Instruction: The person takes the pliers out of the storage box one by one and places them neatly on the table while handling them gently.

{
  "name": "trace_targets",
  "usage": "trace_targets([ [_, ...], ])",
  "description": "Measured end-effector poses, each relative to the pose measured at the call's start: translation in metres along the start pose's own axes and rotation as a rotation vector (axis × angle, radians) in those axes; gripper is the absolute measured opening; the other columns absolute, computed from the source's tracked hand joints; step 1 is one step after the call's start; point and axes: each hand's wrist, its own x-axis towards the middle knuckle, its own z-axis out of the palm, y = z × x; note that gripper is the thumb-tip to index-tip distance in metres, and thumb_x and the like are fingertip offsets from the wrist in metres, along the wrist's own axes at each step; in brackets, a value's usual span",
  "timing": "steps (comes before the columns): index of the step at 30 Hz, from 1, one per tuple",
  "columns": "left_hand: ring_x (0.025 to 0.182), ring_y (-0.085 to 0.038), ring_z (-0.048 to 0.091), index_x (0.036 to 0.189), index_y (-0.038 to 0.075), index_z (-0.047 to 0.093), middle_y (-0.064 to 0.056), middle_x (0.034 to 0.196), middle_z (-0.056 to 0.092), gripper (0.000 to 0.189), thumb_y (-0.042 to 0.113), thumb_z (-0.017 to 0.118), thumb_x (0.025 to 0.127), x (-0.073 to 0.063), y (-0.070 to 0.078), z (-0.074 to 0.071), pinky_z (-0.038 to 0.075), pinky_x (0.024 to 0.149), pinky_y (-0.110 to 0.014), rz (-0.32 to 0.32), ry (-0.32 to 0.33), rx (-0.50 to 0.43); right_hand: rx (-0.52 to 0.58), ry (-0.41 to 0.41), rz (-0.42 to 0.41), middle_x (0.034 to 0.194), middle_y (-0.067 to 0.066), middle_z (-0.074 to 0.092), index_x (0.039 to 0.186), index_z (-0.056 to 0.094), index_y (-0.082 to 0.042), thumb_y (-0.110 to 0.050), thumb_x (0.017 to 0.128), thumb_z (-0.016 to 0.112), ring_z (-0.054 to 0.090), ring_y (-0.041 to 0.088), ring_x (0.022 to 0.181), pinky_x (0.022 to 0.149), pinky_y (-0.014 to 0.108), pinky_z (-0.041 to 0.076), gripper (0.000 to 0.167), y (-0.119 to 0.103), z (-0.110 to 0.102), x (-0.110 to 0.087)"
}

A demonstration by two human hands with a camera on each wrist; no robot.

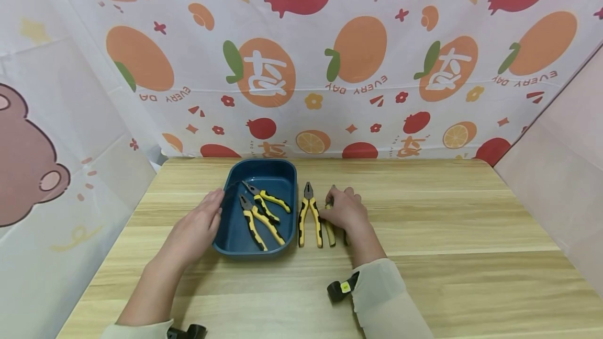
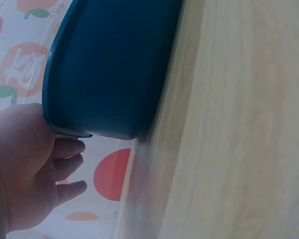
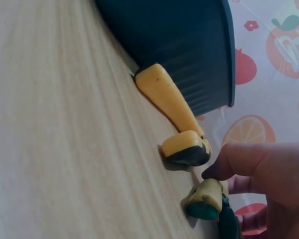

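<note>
A blue plastic bin [image 1: 231, 247] holds two pairs of pliers with yellow-and-black handles, one pair [image 1: 254, 224] nearer the front and the other [image 1: 267, 200] behind it. My left hand [image 1: 198, 229] rests along the bin's left side, its fingers [image 2: 70, 191] straight in the left wrist view. Just right of the bin, another pair of pliers [image 1: 303, 218] lies on the table, jaws pointing away and handles spread. Beside it my right hand [image 1: 347, 211] pinches a further pair of pliers [image 1: 331, 234], whose handle ends [image 3: 204, 205] look pale yellow and green. The fingers hide much of this pair.
A light wood-grain table [image 1: 447, 239] carries everything. Behind it hangs a white fruit-print cloth [image 1: 311, 77], with another pale cloth [image 1: 85, 135] on the left. Dark wrist cameras [image 1: 340, 289] sit at both sleeves.
</note>
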Motion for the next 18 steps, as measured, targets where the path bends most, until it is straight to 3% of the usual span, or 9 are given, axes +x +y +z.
trace_targets([
  [18, 0.148, -0.038, 0.025, 0.154, 0.001, 0.028, -0.019, 0.16, 0.028, 0.053, 0.022, 0.038, 0.106, -0.0001, -0.0005, 0.0002, 0.028, 0.115, -0.06, 0.004, 0.004, 0.001, 0.015, -0.011, -0.001, 0.104, 0.01, 0.049, 0.096, 0.063, -0.023, -0.039, 0.079, 0.074, 0.046, 0.03, 0.094, 0.064, 0.038, 0.041, 0.025, 0.0017, 0.0002, 0.0018],
])
